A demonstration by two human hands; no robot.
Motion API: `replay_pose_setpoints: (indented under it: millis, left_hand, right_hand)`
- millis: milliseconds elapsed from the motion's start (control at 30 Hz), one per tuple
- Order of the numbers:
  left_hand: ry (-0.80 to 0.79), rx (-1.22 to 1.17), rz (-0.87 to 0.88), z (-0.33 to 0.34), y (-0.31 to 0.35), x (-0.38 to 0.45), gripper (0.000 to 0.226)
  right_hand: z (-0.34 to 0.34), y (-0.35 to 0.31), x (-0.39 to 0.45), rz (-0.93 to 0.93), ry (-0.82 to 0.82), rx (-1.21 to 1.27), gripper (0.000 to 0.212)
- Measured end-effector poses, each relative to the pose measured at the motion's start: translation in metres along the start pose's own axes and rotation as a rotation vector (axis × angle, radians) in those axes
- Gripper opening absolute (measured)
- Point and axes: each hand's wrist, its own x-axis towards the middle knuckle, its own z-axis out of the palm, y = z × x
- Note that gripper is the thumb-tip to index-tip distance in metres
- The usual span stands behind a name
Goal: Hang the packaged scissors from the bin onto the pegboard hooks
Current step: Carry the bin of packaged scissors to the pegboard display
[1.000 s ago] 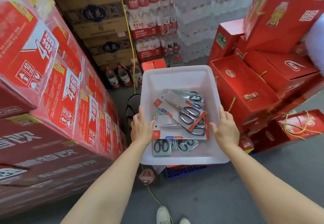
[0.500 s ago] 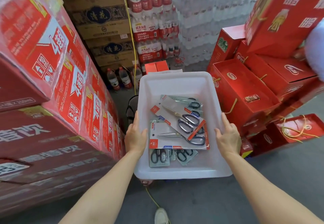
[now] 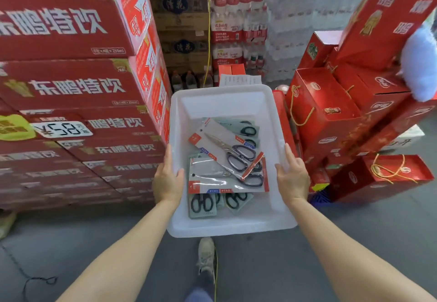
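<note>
- so far nothing is seen hung: no pegboard and no hooks are in view, so the hanging is judged not yet begun
- the white bin (image 3: 227,227) is held off the floor, carried between stacked red cartons (image 3: 71,84) on the left and red gift boxes (image 3: 331,112) on the right
- the left hand (image 3: 166,181) is clamped on the bin's left rim, thumb hooked over the edge and inside, fingers hidden beneath
- the right hand (image 3: 293,178) is clamped on the bin's right rim in the same way, thumb laid over the edge
- the packaged scissors (image 3: 228,155) are all seen inside the bin, piled loosely toward its near half; the far end of the bin is bare
- two large red-trimmed cards lie on top, one set diagonally across the other; smaller green-backed packs (image 3: 203,204) are tucked below, near the near-left corner, and more toward the far right
- every pack is judged left to do: the bin must be brought to the pegboard, set down or steadied, and each card lifted out and threaded by its hang hole
- a shoe (image 3: 206,254) is visible just below the bin's near edge
</note>
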Motion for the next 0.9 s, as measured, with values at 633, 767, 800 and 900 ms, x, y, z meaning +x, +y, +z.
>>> replay_pose_setpoints:
  millis: [633,767,800,900]
  left_hand:
    - [0.459,-0.025,-0.361,-0.165,-0.129,-0.156,0.076]
    - [0.530,-0.023,-0.444,-0.199,-0.164,-0.161,0.077]
    - [0.537,-0.013,-0.465,-0.207,-0.172,-0.162,0.077]
    - [0.547,0.022,-0.564,-0.231,-0.197,-0.162,0.076]
  right_hand:
    - [0.043,-0.124,-0.147,-0.391,-0.284,0.091,0.061]
    - [0.073,-0.174,-0.163,-0.503,-0.370,0.089,0.062]
    - [0.081,-0.187,-0.167,-0.520,-0.399,0.087,0.062]
    - [0.111,-0.227,-0.180,-0.558,-0.463,0.065,0.062]
